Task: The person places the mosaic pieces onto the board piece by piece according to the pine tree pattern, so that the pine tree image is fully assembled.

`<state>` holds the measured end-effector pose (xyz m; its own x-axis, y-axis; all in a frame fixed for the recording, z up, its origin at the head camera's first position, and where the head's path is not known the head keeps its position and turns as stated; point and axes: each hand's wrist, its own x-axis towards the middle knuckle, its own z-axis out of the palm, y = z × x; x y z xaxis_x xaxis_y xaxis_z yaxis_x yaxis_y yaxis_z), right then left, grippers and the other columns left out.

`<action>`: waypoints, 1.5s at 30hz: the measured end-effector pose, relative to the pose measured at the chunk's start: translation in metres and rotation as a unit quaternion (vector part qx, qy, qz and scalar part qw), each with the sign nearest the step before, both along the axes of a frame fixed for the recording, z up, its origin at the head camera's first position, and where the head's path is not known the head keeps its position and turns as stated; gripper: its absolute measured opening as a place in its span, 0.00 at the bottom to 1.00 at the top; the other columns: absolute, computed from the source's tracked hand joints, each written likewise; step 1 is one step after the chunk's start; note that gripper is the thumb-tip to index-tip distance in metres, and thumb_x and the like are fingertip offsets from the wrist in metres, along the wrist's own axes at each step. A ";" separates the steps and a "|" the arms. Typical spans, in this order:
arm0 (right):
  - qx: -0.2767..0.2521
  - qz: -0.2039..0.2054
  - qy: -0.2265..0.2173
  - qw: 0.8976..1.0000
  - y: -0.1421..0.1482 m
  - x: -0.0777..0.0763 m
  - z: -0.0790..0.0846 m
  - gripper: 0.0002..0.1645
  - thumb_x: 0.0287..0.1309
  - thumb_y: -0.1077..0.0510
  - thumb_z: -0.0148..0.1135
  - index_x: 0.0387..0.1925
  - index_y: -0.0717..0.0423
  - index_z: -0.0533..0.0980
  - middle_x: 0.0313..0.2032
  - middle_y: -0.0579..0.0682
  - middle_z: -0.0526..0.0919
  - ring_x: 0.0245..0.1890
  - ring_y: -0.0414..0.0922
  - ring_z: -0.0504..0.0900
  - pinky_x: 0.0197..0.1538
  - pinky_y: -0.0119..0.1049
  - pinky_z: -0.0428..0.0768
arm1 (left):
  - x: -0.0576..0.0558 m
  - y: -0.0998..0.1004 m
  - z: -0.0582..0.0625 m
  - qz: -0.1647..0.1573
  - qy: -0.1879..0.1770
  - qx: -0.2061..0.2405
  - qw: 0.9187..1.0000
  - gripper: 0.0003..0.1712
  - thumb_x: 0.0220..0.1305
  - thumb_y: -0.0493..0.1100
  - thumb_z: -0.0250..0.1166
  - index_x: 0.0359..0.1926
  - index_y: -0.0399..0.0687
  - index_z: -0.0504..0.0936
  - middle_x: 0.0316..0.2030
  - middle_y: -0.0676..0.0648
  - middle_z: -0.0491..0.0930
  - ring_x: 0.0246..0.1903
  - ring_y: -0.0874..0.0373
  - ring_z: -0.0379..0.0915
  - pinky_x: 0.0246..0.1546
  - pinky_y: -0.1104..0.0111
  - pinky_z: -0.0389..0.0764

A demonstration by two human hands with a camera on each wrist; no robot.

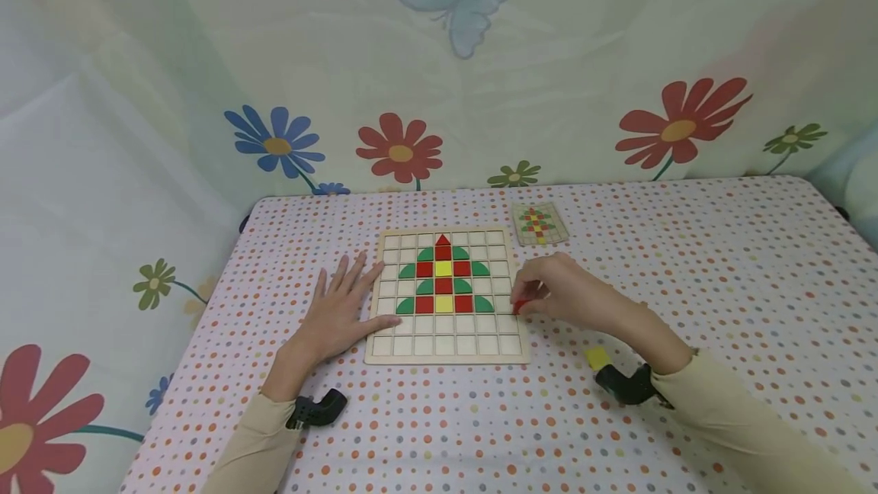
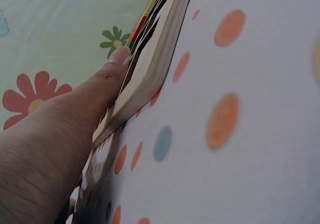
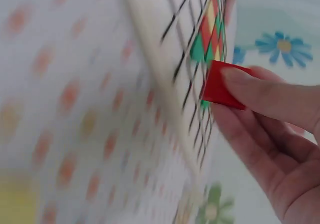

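Observation:
A wooden grid board [image 1: 405, 345] lies on the table, with red, yellow and green tiles set in its squares as a tree shape. My left hand [image 1: 336, 315] rests with spread fingers at the board's left edge. In the left wrist view the thumb [image 2: 95, 92] lies over the frame's rim. Just off the board's right edge, my right hand [image 1: 565, 292] pinches a red square tile [image 3: 220, 87] between thumb and fingers. A loose yellow square tile [image 1: 597, 358] lies on the table below the right forearm.
A pattern card [image 1: 539, 222] showing the same kind of tree lies behind the board to the right. The dotted tablecloth [image 1: 439, 433] covers the table, and a flower-printed curtain [image 1: 309, 59] hangs behind it.

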<state>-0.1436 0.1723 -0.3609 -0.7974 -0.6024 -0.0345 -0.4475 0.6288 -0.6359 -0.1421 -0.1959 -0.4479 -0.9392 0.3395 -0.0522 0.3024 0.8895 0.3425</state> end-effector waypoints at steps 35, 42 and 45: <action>0.012 0.022 -0.002 1.000 -0.100 0.001 -0.026 0.06 0.58 0.71 0.74 0.38 0.63 0.90 0.36 0.50 0.89 0.41 0.44 0.86 0.45 0.31 0.86 | 0.000 0.000 0.002 0.003 -0.001 -0.007 1.000 0.59 0.63 0.76 0.64 0.85 0.57 0.52 0.84 0.42 0.41 0.82 0.39 0.29 0.77 0.36 0.30; 0.036 0.043 0.035 0.998 -0.103 0.000 -0.026 0.05 0.57 0.71 0.75 0.36 0.64 0.90 0.32 0.49 0.88 0.36 0.41 0.85 0.41 0.27 0.85 | 0.000 0.002 0.002 0.005 -0.006 -0.006 1.000 0.59 0.62 0.76 0.64 0.85 0.58 0.52 0.84 0.42 0.41 0.82 0.40 0.29 0.77 0.37 0.30; 0.053 0.047 0.039 0.997 -0.105 -0.001 -0.025 0.05 0.57 0.71 0.76 0.36 0.63 0.90 0.32 0.49 0.87 0.36 0.42 0.85 0.40 0.27 0.85 | 0.000 0.002 0.003 0.005 -0.004 -0.007 1.000 0.59 0.62 0.75 0.64 0.85 0.57 0.52 0.84 0.42 0.41 0.82 0.40 0.29 0.77 0.37 0.30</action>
<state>-0.1446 0.0676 -0.3863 -0.7406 -0.6707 -0.0414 -0.5532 0.6435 -0.5290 -0.1421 -0.1941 -0.4453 -0.9419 0.3296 -0.0647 0.2909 0.8968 0.3334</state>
